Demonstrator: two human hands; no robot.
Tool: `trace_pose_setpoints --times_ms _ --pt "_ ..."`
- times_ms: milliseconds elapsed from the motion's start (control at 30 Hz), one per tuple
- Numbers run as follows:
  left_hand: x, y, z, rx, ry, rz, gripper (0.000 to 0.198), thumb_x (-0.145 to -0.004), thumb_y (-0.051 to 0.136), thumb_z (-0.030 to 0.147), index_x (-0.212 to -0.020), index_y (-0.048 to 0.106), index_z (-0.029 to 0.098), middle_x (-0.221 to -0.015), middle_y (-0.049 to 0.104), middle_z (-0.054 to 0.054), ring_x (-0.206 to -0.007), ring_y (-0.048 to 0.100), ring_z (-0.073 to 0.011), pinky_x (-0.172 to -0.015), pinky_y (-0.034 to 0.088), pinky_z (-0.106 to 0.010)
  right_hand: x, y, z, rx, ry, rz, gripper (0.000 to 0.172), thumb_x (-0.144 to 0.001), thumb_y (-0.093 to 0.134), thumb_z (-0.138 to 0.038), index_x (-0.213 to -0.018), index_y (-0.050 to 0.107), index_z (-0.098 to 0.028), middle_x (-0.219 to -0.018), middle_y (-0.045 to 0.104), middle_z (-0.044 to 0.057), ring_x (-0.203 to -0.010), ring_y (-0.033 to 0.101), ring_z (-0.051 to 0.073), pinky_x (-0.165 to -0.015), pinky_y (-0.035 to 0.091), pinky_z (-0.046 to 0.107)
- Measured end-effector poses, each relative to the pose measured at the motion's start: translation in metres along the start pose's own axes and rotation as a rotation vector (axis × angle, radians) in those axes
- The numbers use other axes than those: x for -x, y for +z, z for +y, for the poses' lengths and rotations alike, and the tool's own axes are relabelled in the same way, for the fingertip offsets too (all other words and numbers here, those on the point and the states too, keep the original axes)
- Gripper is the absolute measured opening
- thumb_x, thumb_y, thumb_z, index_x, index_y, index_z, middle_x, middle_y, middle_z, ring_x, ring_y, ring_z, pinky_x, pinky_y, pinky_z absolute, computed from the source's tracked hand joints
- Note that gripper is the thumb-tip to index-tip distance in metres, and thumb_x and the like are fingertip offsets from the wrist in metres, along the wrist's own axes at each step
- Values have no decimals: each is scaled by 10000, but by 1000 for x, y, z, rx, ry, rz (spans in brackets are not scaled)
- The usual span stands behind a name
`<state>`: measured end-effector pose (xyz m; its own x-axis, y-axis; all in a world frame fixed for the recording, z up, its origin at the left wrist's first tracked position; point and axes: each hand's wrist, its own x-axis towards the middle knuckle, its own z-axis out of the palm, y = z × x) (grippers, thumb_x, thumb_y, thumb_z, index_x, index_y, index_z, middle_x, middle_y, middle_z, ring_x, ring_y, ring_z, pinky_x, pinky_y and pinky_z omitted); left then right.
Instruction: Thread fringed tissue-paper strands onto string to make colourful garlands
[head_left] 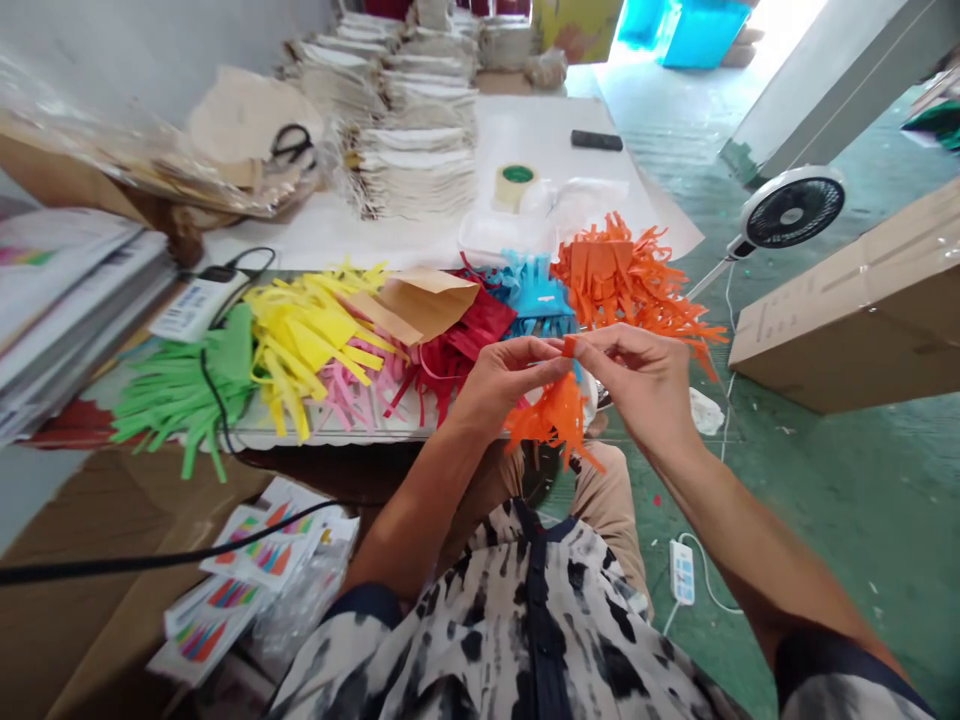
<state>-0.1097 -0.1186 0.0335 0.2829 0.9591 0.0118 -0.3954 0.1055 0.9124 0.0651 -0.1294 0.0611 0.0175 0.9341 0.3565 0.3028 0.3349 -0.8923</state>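
Observation:
An orange paper tassel (555, 412) hangs from my pinched fingertips in front of the table's edge, its cut strips dangling down. My left hand (504, 378) grips its top from the left, thumb against forefinger. From the other side my right hand (637, 375) pinches the small orange folded end. Behind my hands lie fringed papers in a row: an orange pile (626, 280), a blue bundle (536, 290) and a dark red bundle (465, 345). Farther left are yellow fringes (307, 330), pink fringes (360, 385) and green fringes (195, 380). A brown paper piece (424, 305) rests on top.
Stacked white bundles (412, 170) stand at the back, near a tape roll (516, 185) and a black phone-like bar (596, 140). Black-handled scissors (291, 145) lie back left. A fan (791, 212) and cardboard box (855, 310) stand right. A black cable (217, 400) crosses the table edge.

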Motion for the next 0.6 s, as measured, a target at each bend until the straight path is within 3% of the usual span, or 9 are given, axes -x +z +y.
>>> trace_pose_setpoints --times_ms 167,267,367,500,600 --pt "-2 -4 3 -43 43 81 371 -684 981 467 -796 786 172 -772 732 3 -675 601 -88 -674 470 -225 -15 3 -8 -6 -31 -106 170 -935 769 -404 -837 831 -278 -833 802 -14 -774 717 174 -708 513 316" --pt "-1 -7 4 -87 63 119 393 -720 954 504 -791 773 162 -747 725 1 -643 589 -80 -632 441 -217 -25 4 -9 94 -99 -168 266 -930 770 -499 -817 799 -259 -828 792 -6 -789 707 183 -774 537 341" --pt "-3 -12 4 -91 92 156 382 -766 926 506 -817 768 162 -776 756 -17 -664 633 -91 -639 460 -220 -36 14 -8 193 -164 -150 331 -938 755 -548 -797 762 -249 -804 770 -4 -780 680 179 -801 529 352" --pt "-12 -20 11 -50 196 283 389 -720 963 468 -894 761 185 -819 782 -12 -746 722 -129 -711 542 -238 -52 36 -10 203 -247 -114 285 -974 726 -473 -818 753 -236 -803 748 0 -803 666 174 -794 513 345" --pt "-16 -31 20 -30 201 325 410 -728 959 449 -1007 790 202 -844 801 -14 -764 749 -146 -728 574 -252 -77 48 -8 134 -283 -213 265 -991 703 -440 -839 769 -233 -823 758 3 -826 685 172 -799 518 336"
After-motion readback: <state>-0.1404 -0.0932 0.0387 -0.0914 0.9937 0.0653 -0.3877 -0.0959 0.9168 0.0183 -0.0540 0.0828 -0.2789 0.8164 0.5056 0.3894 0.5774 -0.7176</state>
